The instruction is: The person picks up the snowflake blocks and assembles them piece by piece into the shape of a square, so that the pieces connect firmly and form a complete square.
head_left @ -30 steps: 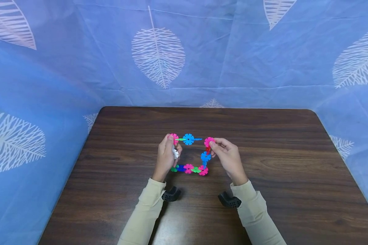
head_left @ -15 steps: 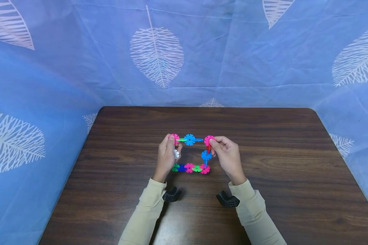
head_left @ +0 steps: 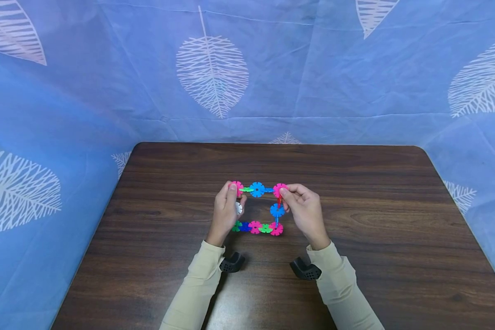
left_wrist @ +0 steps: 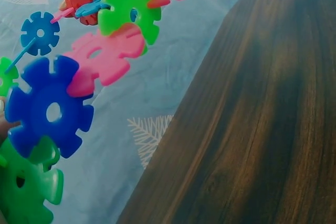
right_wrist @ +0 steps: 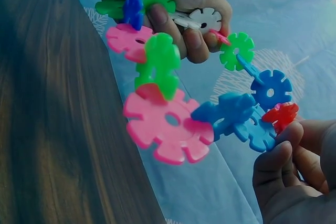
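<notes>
Notched plastic snowflake discs, slotted edge to edge, form a four-sided frame [head_left: 255,227] held up over the table. Its corners include a pink disc at upper right [head_left: 278,187] and a lower-right pink disc [right_wrist: 171,122]. My left hand [head_left: 224,211] grips the left side, thumb on the upper-left pink disc; fingers curl behind a white disc [right_wrist: 206,20]. With thumb and fingers, my right hand [head_left: 306,211] pinches the upper-right corner, just above a red disc [right_wrist: 282,116]. Close to the left wrist camera are a dark blue disc [left_wrist: 51,107] and a green disc [left_wrist: 31,187].
A dark wood-grain table [head_left: 387,220] lies beneath both hands. Blue cloth [head_left: 280,68] with white leaf prints hangs behind it and at both sides. Black wrist cameras, such as the left one [head_left: 232,262], sit at the cuffs of the pale sleeves [head_left: 191,286].
The gap along the frame's top edge has narrowed: the light blue disc there now meets the upper-right pink disc. Both hands have drawn slightly closer together.
</notes>
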`<state>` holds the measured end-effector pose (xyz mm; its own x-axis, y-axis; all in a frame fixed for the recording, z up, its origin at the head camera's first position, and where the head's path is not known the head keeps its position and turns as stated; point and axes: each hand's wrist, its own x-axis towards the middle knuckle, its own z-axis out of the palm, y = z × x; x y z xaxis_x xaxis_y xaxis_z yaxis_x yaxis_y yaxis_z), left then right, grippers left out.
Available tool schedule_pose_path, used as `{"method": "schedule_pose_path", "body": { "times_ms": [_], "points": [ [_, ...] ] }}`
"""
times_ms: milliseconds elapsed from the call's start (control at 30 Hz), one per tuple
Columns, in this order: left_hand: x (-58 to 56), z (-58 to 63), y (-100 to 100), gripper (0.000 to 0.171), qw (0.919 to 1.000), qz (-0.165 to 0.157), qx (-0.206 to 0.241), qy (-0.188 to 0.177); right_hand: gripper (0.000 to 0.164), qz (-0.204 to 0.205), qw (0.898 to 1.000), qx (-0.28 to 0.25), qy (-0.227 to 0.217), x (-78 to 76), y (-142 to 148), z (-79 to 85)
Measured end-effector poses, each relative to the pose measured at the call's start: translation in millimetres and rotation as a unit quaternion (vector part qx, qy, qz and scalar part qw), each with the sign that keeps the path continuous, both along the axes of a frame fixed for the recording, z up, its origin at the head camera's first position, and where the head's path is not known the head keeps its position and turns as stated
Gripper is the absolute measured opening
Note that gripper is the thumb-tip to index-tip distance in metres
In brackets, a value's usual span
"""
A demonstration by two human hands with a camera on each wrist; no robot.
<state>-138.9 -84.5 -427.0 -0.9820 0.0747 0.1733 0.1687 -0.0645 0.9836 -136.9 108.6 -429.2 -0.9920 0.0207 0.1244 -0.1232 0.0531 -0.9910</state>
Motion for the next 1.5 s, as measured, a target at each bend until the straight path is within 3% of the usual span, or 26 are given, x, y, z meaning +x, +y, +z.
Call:
{"method": "schedule_pose_path", "body": {
  "times_ms": [433,700,967,1100,1267,1500],
  "points": [
    [-0.8,0.2,1.4,0.03,0.9999,0.003,-0.016,0.005,0.022,0.014,0.998,0.053,0.002,0.4,4.3,3.1],
    [-1.3,0.5,6.5,0.028,0.9998,-0.011,-0.014,0.013,0.019,0.003,0.999,0.049,0.01,2.5,4.1,6.0],
    [-14.4,-32.3,11.6,0.034,0.9997,0.011,-0.019,-0.013,0.023,-0.005,0.998,0.061,-0.007,-2.3,7.8,-3.4],
    [-17.1,-41.7,17.8,0.039,0.997,0.034,-0.054,-0.042,0.026,-0.006,0.994,0.092,-0.058,-6.7,13.7,-9.6],
    [-20.7,-51.8,23.9,0.037,0.991,0.039,-0.096,-0.084,0.026,0.028,0.987,0.1,-0.125,-13.9,22.4,-18.6],
    [-27.8,-66.8,31.5,0.024,0.9841,0.029,-0.103,-0.142,0.026,0.052,0.976,0.109,-0.18,-25.6,31.2,-31.6]
  ]
}}
